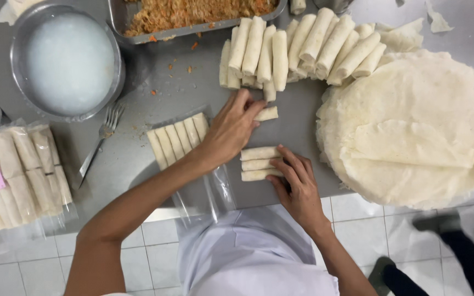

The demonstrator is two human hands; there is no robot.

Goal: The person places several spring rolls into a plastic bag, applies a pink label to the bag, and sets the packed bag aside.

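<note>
My left hand (230, 129) reaches across the steel table and pinches one small spring roll (267, 113) by its end. My right hand (298, 183) rests its fingers on a row of three spring rolls (256, 163) lying side by side near the table's front edge. To the left of my left hand lies a clear plastic bag (178, 140) with several rolls lined up inside. A big pile of rolled spring rolls (297, 50) sits farther back.
A stack of round wrappers (418, 129) fills the right side. At back stand a metal bowl of white paste (68, 61) and a tray of filling (193, 13). A fork (101, 141) and sealed packs of rolls (17, 175) lie left. Someone's shoes (440, 225) show on the tiled floor.
</note>
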